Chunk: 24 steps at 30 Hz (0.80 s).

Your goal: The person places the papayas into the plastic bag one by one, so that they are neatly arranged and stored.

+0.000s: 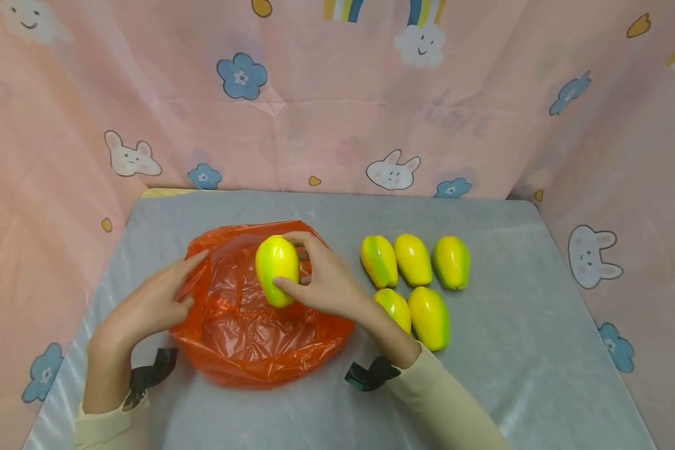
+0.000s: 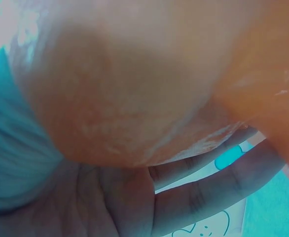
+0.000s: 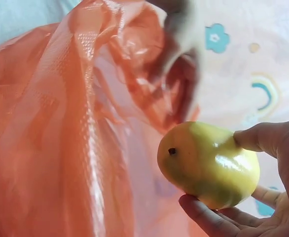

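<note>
In the head view, my right hand (image 1: 330, 278) holds a yellow-green mango (image 1: 277, 269) over the mouth of a red plastic bag (image 1: 259, 369). Thumb and fingers grip the mango from its right side; the right wrist view shows a dark stem spot on the mango (image 3: 208, 165). My left hand (image 1: 154, 300) is at the bag's left rim, its thumb and fingers holding the thin plastic. From the left wrist, the bag (image 2: 120, 108) bulges in front of the palm and hides the fingertips. The bag stands wide open on the table.
To the right of the bag, several more mangoes (image 1: 412, 259) lie in two rows on the grey cloth-covered table (image 1: 517, 325). My right forearm partly covers the front row. A pink patterned curtain (image 1: 315, 125) hangs behind and along both sides.
</note>
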Tool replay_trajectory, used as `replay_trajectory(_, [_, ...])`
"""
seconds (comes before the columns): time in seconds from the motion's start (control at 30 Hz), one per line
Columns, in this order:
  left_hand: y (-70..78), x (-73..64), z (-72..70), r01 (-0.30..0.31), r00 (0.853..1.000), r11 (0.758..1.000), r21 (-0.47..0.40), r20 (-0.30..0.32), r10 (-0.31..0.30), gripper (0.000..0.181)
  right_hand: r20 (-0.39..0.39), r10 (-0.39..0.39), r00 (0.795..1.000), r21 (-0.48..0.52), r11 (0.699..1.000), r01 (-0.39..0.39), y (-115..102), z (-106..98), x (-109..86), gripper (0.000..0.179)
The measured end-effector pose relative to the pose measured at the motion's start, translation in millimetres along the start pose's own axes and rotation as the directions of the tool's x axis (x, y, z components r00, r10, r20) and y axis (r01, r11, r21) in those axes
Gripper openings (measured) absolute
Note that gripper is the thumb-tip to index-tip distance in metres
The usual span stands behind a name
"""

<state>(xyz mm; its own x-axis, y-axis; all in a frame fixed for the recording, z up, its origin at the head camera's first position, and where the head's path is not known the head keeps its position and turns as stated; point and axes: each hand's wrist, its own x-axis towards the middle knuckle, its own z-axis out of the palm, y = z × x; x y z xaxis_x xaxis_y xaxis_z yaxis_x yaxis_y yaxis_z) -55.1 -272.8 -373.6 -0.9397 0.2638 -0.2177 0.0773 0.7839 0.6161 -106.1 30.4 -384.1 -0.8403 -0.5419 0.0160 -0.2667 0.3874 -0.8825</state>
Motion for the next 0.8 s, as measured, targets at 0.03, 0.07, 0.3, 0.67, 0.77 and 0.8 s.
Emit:
replay_trajectory(0.03, [0.0,0.3,0.0,0.001,1.0,1.0,-0.002,0.001,-0.001,0.082,0.011,0.001,1.0,-0.003,1.0,-0.001,-0.1,3.1,3.9,0.07])
replay_trajectory(0.07, [0.0,0.5,0.0,0.0,1.0,1.0,-0.002,0.0,0.0,0.082,0.02,0.001,1.0,-0.004,1.0,0.0,-0.4,6.2,7.6,0.07])
replay_trajectory(0.3, [1.5,1.9,1.0,-0.015,1.0,1.0,-0.012,0.001,0.015,0.082,0.084,0.002,0.997,-0.122,0.993,0.008,-6.5,20.6,29.3,0.072])
replay_trajectory(0.67, [2.2,4.6,3.1,-0.037,0.999,0.999,0.007,-0.001,0.037,0.084,0.156,0.062,0.986,-0.208,0.978,-0.029,-9.7,39.3,55.0,0.07])
replay_trajectory(0.77, [2.4,5.0,3.9,-0.025,1.0,1.0,0.009,0.004,0.025,0.085,0.169,0.079,0.982,-0.206,0.978,-0.043,-8.8,44.9,61.1,0.069])
replay_trajectory(0.8, [2.6,4.8,4.0,-0.017,1.0,1.0,0.006,0.007,0.017,0.085,0.173,0.083,0.981,-0.204,0.978,-0.047,-8.2,47.0,63.0,0.068])
